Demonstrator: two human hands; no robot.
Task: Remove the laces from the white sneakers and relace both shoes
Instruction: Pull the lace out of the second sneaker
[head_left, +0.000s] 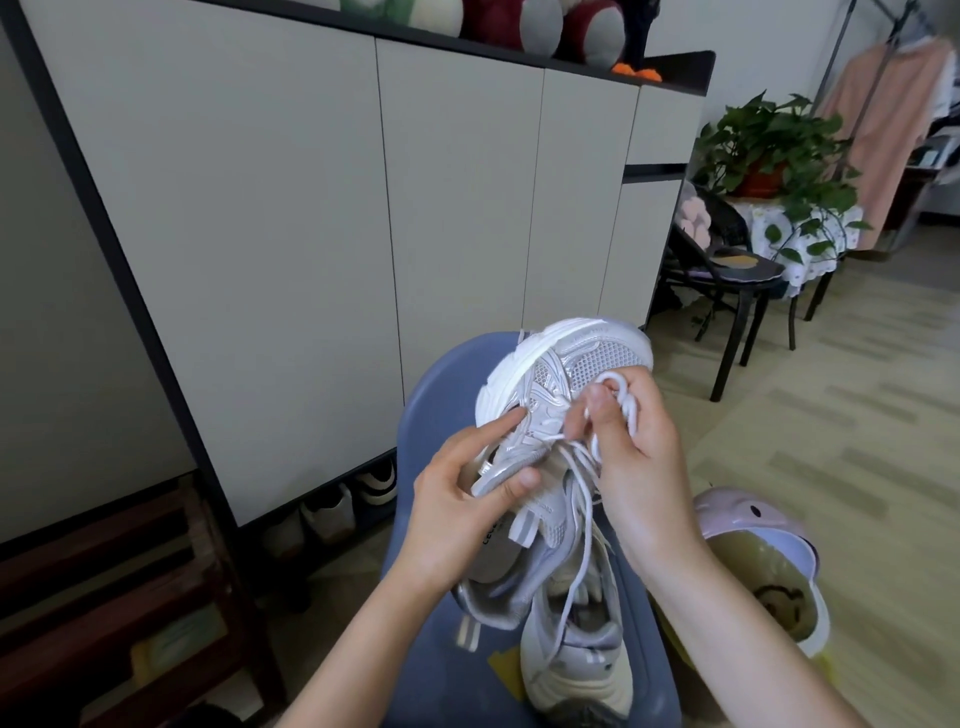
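Observation:
A white and silver sneaker (566, 374) is held up over a blue stool (447, 384), toe pointing away. My left hand (462, 493) grips its side near the tongue, thumb curled over the upper. My right hand (628, 441) pinches a white lace (618, 400), with loops bunched between thumb and fingers by the eyelets. Loose lace strands hang down from the shoe. The second sneaker (576, 644) lies on the stool below, its opening facing me, partly hidden by my forearms.
A tall cabinet (322, 208) with pale doors stands behind the stool, shoes tucked under it. A pink slipper (763, 566) lies on the floor at the right. A dark chair (737, 280) and a potted plant (774, 150) stand farther back right. A dark wooden rack (119, 587) is at the left.

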